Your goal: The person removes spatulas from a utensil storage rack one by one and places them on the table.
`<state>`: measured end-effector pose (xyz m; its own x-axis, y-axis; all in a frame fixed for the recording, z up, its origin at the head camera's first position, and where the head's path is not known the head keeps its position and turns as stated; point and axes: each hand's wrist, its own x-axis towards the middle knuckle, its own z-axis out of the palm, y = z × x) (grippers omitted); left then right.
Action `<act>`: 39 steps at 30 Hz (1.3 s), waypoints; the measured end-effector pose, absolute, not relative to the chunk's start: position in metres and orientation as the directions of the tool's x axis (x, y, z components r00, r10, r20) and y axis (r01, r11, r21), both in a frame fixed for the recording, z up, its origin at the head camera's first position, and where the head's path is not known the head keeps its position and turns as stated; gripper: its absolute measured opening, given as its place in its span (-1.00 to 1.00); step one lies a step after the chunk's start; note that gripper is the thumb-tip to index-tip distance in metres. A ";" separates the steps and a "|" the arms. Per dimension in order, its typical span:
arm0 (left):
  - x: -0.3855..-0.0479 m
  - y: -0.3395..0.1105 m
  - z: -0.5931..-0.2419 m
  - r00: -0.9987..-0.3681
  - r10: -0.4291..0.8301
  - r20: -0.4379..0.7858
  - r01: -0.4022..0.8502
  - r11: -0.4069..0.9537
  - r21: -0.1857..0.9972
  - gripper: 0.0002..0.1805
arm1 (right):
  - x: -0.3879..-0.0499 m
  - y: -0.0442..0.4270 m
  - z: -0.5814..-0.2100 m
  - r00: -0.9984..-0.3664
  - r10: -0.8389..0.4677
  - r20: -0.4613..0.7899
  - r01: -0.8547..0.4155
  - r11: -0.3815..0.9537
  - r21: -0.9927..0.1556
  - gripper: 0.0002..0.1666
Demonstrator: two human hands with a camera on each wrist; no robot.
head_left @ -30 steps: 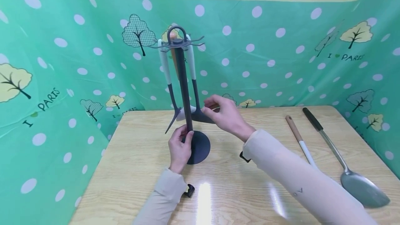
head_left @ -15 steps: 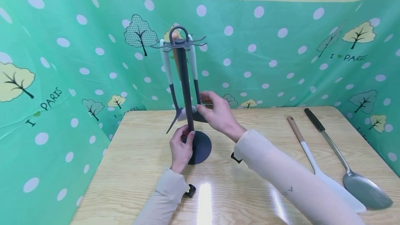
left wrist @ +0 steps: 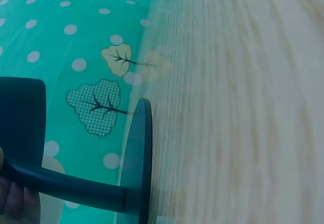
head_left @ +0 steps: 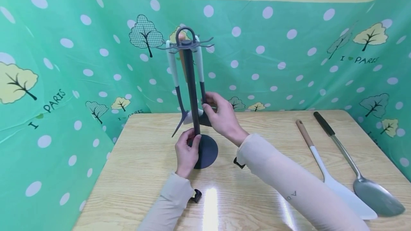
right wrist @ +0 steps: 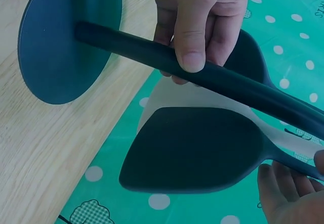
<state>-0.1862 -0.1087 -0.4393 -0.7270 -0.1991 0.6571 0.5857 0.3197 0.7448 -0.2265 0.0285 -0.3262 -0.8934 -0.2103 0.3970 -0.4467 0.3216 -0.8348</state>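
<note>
In the head view a dark utensil stand [head_left: 191, 92] rises from a round base [head_left: 208, 152]. My left hand [head_left: 187, 154] grips its pole low down, thumb in front, as the right wrist view also shows. My right hand [head_left: 223, 115] pinches the dark neck of a spatula [head_left: 199, 65] with a pale handle, which hangs on the stand's right side. Its broad dark blade [right wrist: 192, 150] faces the right wrist camera. Behind it hangs a white-headed utensil [right wrist: 177, 95]. Another pale-handled utensil [head_left: 172, 65] hangs on the left. A wooden handle [head_left: 182, 60] is partly hidden behind the pole.
On the right of the wooden table [head_left: 135, 174] lie a white spatula [head_left: 345, 197] with a wooden handle and a metal wok turner [head_left: 379, 197] with a black grip. A green dotted cloth [head_left: 257, 77] hangs behind. My right sleeve crosses near the white spatula.
My right hand has moved left and slightly up, from beside the spatula's blade to its neck. The spatula has swung a little closer to the pole. My left hand keeps its grip.
</note>
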 end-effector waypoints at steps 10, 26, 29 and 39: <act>-0.183 -0.108 -0.434 -0.734 -0.203 0.648 0.579 0.310 0.754 -0.79 | -0.227 0.027 -0.323 -0.879 -0.200 0.432 -0.476 0.329 -0.816 -0.67; -0.183 -0.108 -0.434 -0.749 -0.201 0.631 0.578 0.268 0.771 -0.78 | -0.224 0.033 -0.318 -0.900 -0.194 0.391 -0.433 0.276 -0.858 -0.81; -0.183 -0.108 -0.433 -0.753 -0.202 0.626 0.574 0.263 0.776 -0.78 | -0.223 0.034 -0.318 -0.901 -0.192 0.390 -0.431 0.275 -0.860 -0.82; -0.182 -0.108 -0.432 -0.765 -0.206 0.610 0.558 0.261 0.788 -0.79 | -0.222 0.039 -0.316 -0.899 -0.190 0.394 -0.434 0.289 -0.853 -0.84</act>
<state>-0.1820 -0.1080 -0.4323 -0.7652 -0.2056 0.6101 0.5578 0.2614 0.7877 -0.2225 0.0386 -0.3158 -0.8994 -0.1901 0.3936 -0.4344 0.2890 -0.8531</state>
